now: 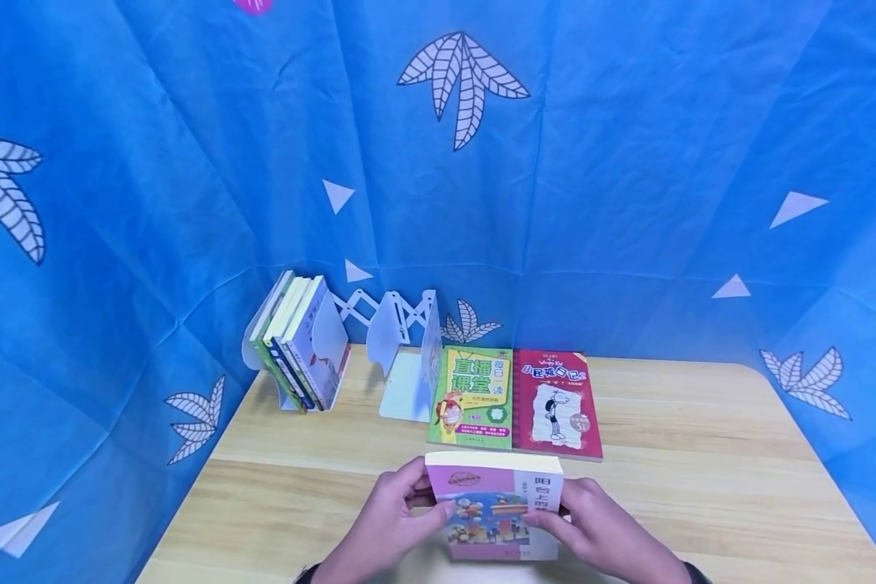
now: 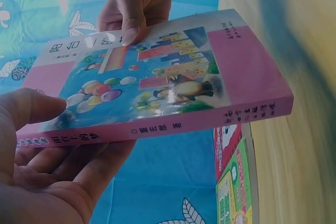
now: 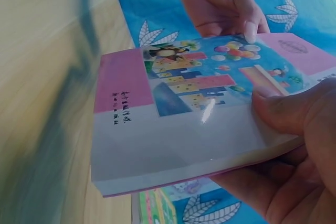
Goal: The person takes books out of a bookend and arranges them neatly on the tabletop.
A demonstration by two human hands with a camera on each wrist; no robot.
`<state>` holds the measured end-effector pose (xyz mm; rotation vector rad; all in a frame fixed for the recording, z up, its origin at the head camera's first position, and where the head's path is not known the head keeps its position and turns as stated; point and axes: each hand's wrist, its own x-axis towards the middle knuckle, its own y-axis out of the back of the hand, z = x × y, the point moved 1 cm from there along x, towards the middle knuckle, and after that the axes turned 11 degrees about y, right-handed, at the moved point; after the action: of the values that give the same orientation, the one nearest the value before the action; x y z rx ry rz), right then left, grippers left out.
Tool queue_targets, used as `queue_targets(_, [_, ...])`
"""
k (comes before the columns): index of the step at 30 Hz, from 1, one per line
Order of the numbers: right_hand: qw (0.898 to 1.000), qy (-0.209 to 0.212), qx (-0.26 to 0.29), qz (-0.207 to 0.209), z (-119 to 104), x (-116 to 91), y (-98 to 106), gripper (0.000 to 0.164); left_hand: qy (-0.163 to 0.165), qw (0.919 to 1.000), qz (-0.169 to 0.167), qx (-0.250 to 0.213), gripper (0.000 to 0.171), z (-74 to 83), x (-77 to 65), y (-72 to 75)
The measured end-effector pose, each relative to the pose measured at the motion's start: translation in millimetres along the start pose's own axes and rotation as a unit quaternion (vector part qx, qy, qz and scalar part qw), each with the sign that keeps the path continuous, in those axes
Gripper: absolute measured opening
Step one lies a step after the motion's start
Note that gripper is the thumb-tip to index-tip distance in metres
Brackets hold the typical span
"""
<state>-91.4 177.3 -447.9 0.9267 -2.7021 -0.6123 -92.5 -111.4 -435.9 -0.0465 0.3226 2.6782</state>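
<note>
Both hands hold a pink and white paperback book [image 1: 492, 519] upright near the table's front edge, its illustrated cover toward me. My left hand [image 1: 394, 515] grips the spine side, thumb on the cover and fingers behind, as the left wrist view also shows with the pink spine [image 2: 157, 127]. On the opposite side my right hand [image 1: 602, 523] pinches the book, its thumb [image 3: 278, 111] pressed on the cover and its fingers underneath in the right wrist view. Balloons and buildings are printed on the cover. The book's back is hidden in the head view.
Beyond the held book, a green book [image 1: 474, 397] and a red book [image 1: 558, 405] lie side by side on the wooden table [image 1: 701, 454]. Several books [image 1: 295, 341] stand at the left end of a white expandable bookend rack [image 1: 387, 324]. A blue patterned cloth [image 1: 628, 203] hangs behind.
</note>
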Motion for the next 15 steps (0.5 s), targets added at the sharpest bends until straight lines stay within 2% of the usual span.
queue_targets(5, [0.999,0.033,-0.025,0.011,-5,1,0,0.044,0.004,0.9999,0.012,0.011,0.045,0.7,-0.2,2.8])
queue_targets(9, [0.997,0.053,-0.042,0.022,-8,2,1,0.043,0.024,0.9994,0.016,0.016,0.046,2.5,-0.3,3.9])
queue_targets(12, [0.997,0.056,-0.046,0.027,-11,3,2,0.044,0.034,0.9988,0.018,0.030,0.048,3.2,-0.1,5.5])
queue_targets(15, [0.997,0.048,-0.047,0.035,-13,2,5,0.046,0.021,0.9981,0.020,0.054,0.047,2.3,0.7,8.6])
